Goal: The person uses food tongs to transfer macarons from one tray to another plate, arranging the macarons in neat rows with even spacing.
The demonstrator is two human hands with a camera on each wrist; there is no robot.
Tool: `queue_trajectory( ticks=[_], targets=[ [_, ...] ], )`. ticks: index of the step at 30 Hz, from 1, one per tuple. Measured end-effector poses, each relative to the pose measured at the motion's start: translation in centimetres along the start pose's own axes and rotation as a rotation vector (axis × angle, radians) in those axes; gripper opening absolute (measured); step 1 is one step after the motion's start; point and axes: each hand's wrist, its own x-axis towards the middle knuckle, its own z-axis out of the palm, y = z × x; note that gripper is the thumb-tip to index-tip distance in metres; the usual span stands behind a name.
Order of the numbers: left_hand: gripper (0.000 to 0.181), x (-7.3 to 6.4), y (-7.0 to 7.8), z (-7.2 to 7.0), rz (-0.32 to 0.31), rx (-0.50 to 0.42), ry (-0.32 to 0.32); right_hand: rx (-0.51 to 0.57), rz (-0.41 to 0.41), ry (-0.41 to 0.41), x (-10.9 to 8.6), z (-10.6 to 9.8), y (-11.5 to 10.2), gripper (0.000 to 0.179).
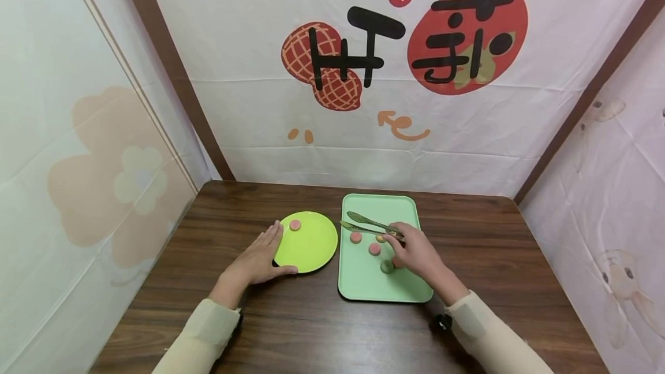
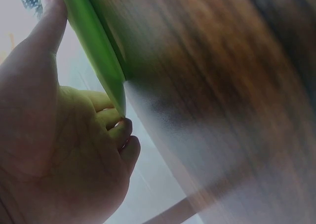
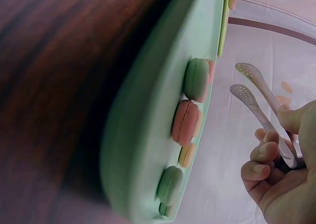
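My left hand [image 1: 256, 260] rests against the left rim of a yellow-green plate [image 1: 313, 247], fingers extended along the edge and thumb at the near side. On the plate lies one pink macaron [image 1: 295, 225]. My right hand [image 1: 417, 251] grips metal tongs [image 3: 264, 105] with perforated tips, which point left above a pale green tray [image 1: 363, 284]. The tips stand apart with nothing between them. On the tray are several macarons, among them a pink macaron [image 1: 374, 249], a green macaron [image 1: 387, 266] and a yellow macaron [image 3: 186, 155]. The right hand partly hides some in the head view.
Plate and tray stand side by side on a dark wooden table [image 1: 301, 328], with a narrow gap between them. Behind the table hangs a white printed cloth [image 1: 249, 131]. More printed cloth walls rise at the left and right.
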Motion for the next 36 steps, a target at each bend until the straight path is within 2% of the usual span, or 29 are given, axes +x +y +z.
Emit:
queue_trajectory(
  ticks=[15, 29, 36],
  targets=[
    [0.127, -0.1, 0.1, -0.1, 0.003, -0.003, 0.005, -0.044, 0.011, 0.015, -1.9, -0.9, 1.1, 0.035],
    [0.125, 0.1, 0.2, -0.2, 0.012, -0.001, 0.019, -0.075, -0.027, 0.029, -2.7, -0.6, 1.5, 0.03],
    [0.126, 0.0, 0.4, -0.2, 0.008, -0.005, 0.015, -0.071, -0.014, 0.015, -2.9, -0.3, 1.6, 0.031]
  ],
)
